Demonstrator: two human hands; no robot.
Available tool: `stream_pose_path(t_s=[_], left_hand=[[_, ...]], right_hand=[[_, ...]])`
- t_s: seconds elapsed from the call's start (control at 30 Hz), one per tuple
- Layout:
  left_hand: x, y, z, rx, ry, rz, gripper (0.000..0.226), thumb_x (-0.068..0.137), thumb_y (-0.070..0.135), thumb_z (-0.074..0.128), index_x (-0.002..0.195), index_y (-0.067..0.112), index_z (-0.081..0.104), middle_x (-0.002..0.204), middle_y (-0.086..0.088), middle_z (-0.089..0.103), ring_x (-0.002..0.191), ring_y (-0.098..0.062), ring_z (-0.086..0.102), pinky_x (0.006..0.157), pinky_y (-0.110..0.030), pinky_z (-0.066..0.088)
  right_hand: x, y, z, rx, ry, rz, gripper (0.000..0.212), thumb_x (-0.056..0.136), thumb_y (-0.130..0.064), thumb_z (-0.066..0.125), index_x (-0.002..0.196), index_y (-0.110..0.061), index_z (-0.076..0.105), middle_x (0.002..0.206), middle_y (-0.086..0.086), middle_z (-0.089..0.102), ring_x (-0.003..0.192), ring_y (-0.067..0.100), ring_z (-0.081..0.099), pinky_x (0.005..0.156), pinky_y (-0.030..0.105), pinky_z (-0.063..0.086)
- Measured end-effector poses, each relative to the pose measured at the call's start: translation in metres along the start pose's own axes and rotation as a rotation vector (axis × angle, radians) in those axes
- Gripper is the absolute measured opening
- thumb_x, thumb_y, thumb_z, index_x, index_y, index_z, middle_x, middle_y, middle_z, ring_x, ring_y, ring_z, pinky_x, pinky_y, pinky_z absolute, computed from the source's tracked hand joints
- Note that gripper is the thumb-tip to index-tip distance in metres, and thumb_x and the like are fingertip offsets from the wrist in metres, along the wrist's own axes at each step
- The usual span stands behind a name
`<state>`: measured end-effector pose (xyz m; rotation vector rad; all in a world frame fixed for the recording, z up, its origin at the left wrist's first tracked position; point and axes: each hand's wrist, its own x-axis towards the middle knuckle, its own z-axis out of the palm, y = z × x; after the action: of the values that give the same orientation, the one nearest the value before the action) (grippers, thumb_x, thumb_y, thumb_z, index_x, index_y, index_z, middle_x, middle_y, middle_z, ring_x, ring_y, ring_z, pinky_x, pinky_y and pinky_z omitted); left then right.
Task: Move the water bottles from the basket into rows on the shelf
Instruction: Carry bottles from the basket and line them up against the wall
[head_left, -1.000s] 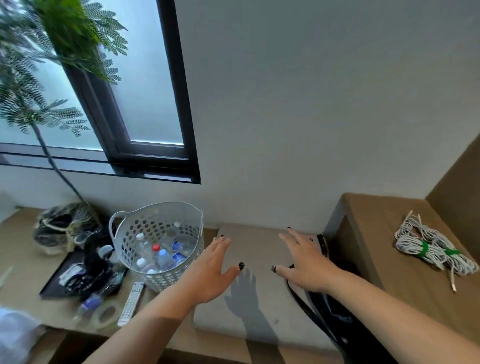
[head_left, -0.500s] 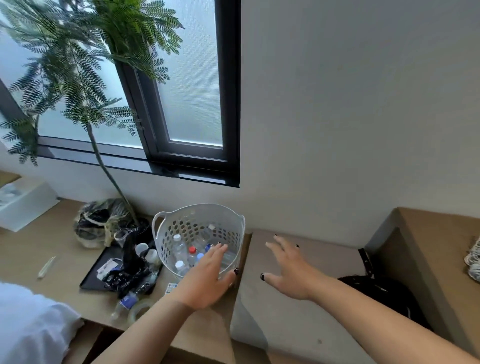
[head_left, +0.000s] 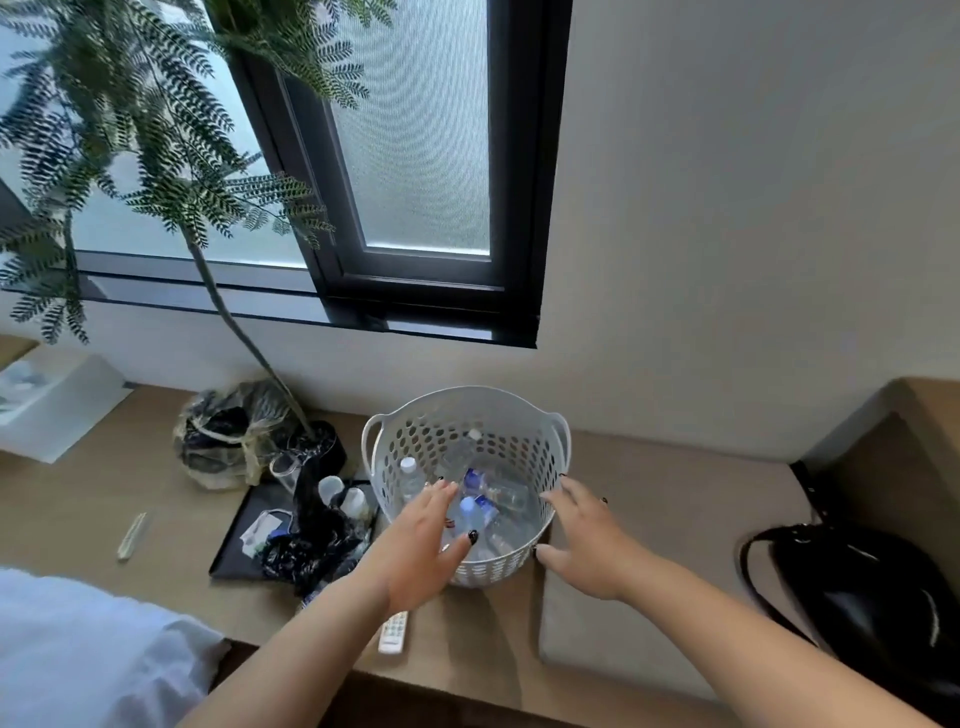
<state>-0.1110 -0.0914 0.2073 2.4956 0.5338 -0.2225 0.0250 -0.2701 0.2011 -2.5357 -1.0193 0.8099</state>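
White plastic with round holes, the basket (head_left: 511, 415) stands on the wooden counter (head_left: 675, 483) below the window (head_left: 415, 156), and I see several water bottles (head_left: 480, 512) lying in it, clear ones with white or blue caps. One bottle (head_left: 410, 475) stands more upright at the left inner wall.

My left hand (head_left: 421, 545) is over the near-left rim of the basket, with the fingers (head_left: 441, 493) straight and a little spread, pointing in toward the bottles. It holds nothing; the bottles lie just under and beyond the fingertips. I cannot tell if the fingertips touch any bottle.

My right hand (head_left: 582, 545) is at the right side of the basket, outside the wall, also with spread, relaxed fingers and nothing in them. Its thumb is near the lower right wall; whether it touches the basket I cannot tell.

To the left of the basket is a black tray (head_left: 234, 551) with small cups and dark plastic wrapping, and a plant (head_left: 156, 130) rises behind it. A white remote (head_left: 394, 631) lies near the counter's front edge. A black bag (head_left: 872, 597) sits at the right.
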Motion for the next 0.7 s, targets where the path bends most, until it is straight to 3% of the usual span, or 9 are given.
stream_pose_path(t_s=[0.47,0.7], left_hand=[[0.096,-0.045,0.033,-0.123,-0.072,-0.170,0.068,0.098,0.040,0.046,0.154,0.022,0.012,0.162,0.007,0.013,0.149,-0.009,0.011,0.121,-0.033,0.017],[0.139,-0.078,0.063,-0.175,-0.088,-0.218,0.066,0.098,0.038,0.046,0.154,0.021,0.014,0.162,0.005,0.016,0.148,-0.011,0.013,0.120,-0.034,0.019]], right_hand=[[0.129,0.031,0.004,0.045,-0.109,0.049,0.069,0.092,-0.036,0.056,0.149,-0.015,0.025,0.161,0.007,0.006,0.149,0.026,0.008,0.121,0.039,0.016],[0.188,0.050,0.042,0.057,-0.165,0.097,0.064,0.093,-0.032,0.056,0.147,-0.012,0.028,0.159,0.007,0.009,0.148,0.025,0.009,0.118,0.034,0.016]])
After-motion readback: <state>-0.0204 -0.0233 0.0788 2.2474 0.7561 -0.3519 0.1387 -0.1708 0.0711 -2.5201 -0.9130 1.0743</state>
